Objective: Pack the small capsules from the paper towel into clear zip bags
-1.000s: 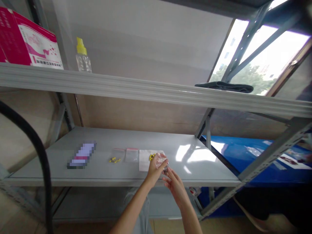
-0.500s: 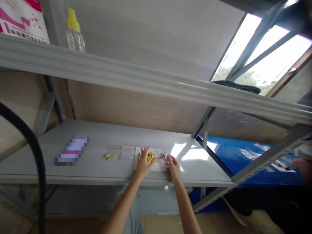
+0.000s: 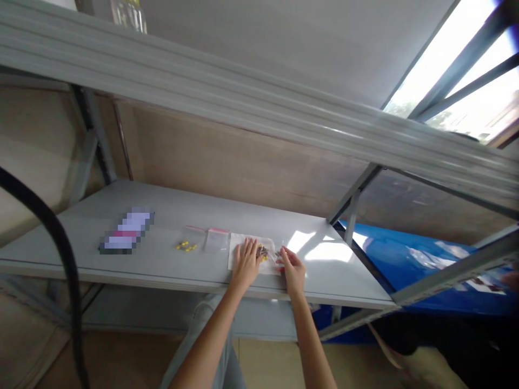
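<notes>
My left hand [image 3: 245, 263] lies with fingers stretched out on a white sheet [image 3: 232, 255], partly covering a small heap of yellow and dark pieces [image 3: 263, 253]. Beside it, my right hand [image 3: 293, 269] pinches a clear plastic bag [image 3: 279, 250] at the sheet's right end. The bag's outline is hard to make out, and so is which pieces lie inside it. Left of the sheet is a clear zip bag [image 3: 217, 241] with a pink top edge. Several loose yellow pieces [image 3: 187, 247] sit farther left, near a second pink-edged bag [image 3: 195, 231].
A pixelated flat object [image 3: 127, 231] rests on the left of the grey shelf [image 3: 162, 210]. An upper shelf beam [image 3: 227, 97] crosses above. A black hose [image 3: 60, 243] curves at left. Metal posts [image 3: 357, 197] and a blue surface [image 3: 405, 265] stand at right.
The view has tilted down. My left hand has flattened over the yellow pieces, and the dark pieces now lie closer to it. My right hand stays pinched at the bag.
</notes>
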{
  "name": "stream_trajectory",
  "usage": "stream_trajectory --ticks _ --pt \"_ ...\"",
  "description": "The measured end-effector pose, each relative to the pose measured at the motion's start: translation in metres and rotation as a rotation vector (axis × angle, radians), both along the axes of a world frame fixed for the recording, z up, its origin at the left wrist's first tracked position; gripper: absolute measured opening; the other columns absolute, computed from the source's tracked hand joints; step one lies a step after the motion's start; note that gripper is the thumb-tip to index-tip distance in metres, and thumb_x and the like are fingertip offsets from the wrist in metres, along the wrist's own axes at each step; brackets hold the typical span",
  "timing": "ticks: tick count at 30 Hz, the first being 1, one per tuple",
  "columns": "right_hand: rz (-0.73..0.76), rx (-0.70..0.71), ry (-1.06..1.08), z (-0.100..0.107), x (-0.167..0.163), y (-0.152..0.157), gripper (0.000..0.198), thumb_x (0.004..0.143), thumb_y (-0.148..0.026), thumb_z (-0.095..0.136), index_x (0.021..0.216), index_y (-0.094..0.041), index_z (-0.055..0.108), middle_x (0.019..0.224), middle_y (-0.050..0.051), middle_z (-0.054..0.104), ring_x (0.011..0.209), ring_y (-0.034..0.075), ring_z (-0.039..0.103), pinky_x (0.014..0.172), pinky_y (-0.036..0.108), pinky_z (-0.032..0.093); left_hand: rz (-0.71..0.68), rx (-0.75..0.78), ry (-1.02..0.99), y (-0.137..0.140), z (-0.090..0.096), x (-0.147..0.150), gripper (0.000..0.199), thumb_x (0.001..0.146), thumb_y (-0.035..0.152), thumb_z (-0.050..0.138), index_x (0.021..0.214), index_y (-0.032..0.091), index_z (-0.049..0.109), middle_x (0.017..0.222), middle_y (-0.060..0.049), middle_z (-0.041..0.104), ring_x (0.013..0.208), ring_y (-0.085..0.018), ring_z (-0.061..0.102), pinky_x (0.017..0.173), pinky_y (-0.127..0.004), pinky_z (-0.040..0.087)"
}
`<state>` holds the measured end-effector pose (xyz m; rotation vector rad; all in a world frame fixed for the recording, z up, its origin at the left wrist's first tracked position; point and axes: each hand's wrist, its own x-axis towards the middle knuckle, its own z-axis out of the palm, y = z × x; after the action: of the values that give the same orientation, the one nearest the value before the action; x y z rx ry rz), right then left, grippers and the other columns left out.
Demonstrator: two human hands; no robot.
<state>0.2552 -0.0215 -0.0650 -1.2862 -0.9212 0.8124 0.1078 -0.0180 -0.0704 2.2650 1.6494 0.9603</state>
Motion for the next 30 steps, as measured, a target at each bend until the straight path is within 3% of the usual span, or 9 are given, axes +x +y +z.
stream_trajectory --ticks 13,20,30 --pt "0.000 0.002 0.080 0.0018 -0.0001 -0.0054 0.061 0.059 -0.045 0.074 0.109 -0.012 0.065 0.095 0.011 0.070 0.083 0.024 0.065 0.052 0.026 0.051 0.012 -0.024 0.027 -0.0018 0.0024 -0.0006 0.049 0.089 0.033 0.044 0.134 0.017 0.037 0.143 -0.012 0.036 0.137 -0.026 0.022 0.111 -0.048 0.017" --pt "-0.040 0.002 0.080 -0.0017 -0.0010 -0.0029 0.060 0.057 -0.046 0.074 0.106 -0.012 0.066 0.082 0.008 0.071 0.074 0.021 0.065 0.054 0.027 0.051 -0.007 -0.022 0.019 0.0003 0.0006 -0.0010 0.057 0.084 0.040 0.051 0.135 0.017 0.037 0.142 -0.013 0.037 0.136 -0.028 0.022 0.110 -0.050 0.018" --pt "-0.075 0.014 -0.053 -0.0029 -0.0018 -0.0003 0.060 0.068 -0.057 0.059 0.107 -0.013 0.065 0.093 0.010 0.069 0.070 0.018 0.061 0.047 0.023 0.047 -0.010 0.011 0.043 0.0007 -0.0032 -0.0014 0.051 0.085 0.036 0.048 0.133 0.020 0.039 0.142 -0.010 0.038 0.136 -0.027 0.022 0.109 -0.050 0.018"
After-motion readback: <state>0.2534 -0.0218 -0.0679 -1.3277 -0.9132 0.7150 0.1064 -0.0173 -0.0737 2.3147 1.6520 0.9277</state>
